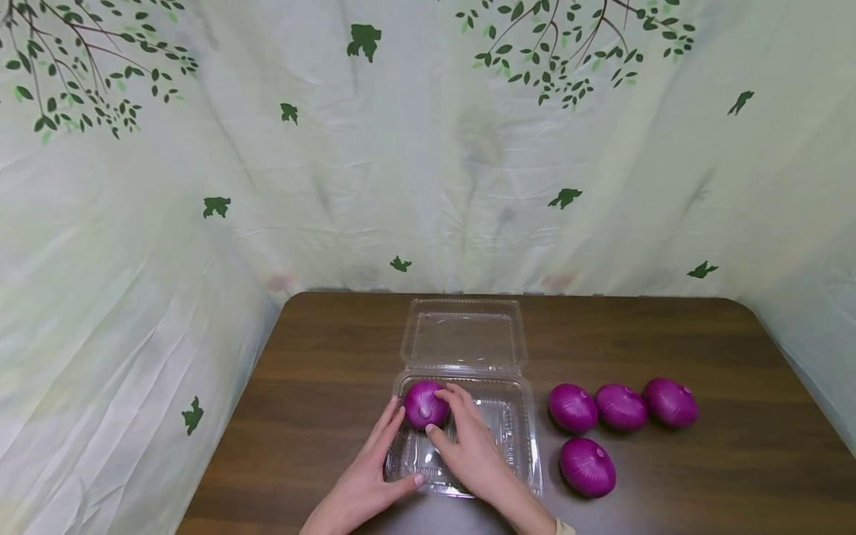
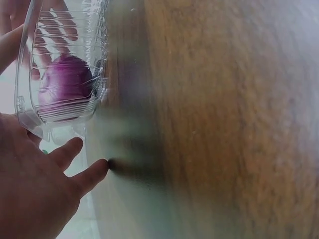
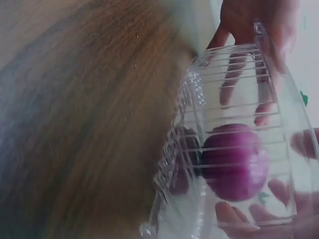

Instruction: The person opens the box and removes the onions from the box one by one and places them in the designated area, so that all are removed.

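Observation:
A clear plastic clamshell container (image 1: 535, 446) lies on the table with its lid (image 1: 464, 334) folded back. Inside its far left corner is a red onion (image 1: 423, 407). My right hand (image 1: 471, 453) reaches over the container and holds this onion between thumb and bent fingers. Along the container's left side rests my left hand (image 1: 371, 464), fingers straight near the rim and thumb at the front edge. Through the ribbed wall, the right wrist view shows the onion (image 3: 234, 162) with right fingertips (image 3: 229, 214) close against it. The left wrist view shows left fingers (image 2: 92, 177) beside the container.
Several more red onions stand to the right of the container: a row at the back (image 1: 622, 407) and a single onion (image 1: 587, 467) in front. The brown wooden table (image 1: 709, 475) meets a leaf-printed curtain (image 1: 428, 163) behind.

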The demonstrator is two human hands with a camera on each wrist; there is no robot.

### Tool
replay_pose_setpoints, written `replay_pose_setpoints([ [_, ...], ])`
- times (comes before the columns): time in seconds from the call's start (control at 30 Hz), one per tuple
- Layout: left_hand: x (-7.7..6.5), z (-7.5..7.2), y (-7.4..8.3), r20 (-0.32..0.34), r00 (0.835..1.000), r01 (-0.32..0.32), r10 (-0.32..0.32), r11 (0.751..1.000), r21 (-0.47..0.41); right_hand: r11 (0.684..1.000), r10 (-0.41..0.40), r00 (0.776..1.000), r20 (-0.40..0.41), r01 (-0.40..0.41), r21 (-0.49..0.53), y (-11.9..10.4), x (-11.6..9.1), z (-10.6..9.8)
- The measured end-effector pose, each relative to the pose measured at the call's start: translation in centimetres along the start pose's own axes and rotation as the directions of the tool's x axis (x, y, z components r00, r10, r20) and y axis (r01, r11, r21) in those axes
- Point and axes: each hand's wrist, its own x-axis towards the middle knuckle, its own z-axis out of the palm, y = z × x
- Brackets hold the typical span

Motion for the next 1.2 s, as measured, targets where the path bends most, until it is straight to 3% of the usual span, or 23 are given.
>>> replay_pose_setpoints([
  [0.27,0.1,0.1,0.1,0.004,1.000,0.014,-0.014,1.000,-0.007,0.999,0.023,1.000,-0.016,-0.022,0.038,0.2,1.0,0.6],
  [0.47,0.0,0.2,0.0,-0.007,1.000,0.004,-0.004,1.000,-0.006,0.997,0.059,0.997,0.040,-0.061,0.049,0.2,1.2,0.5],
  [0.83,0.1,0.3,-0.1,0.000,1.000,0.008,-0.008,1.000,-0.013,0.997,0.055,0.983,0.175,-0.063,0.042,0.4,0.4,0.3],
  [1.2,0.1,0.2,-0.1,-0.005,1.000,0.015,-0.016,1.000,-0.026,0.998,0.022,0.976,0.215,-0.009,-0.064,0.3,-0.1,-0.2],
])
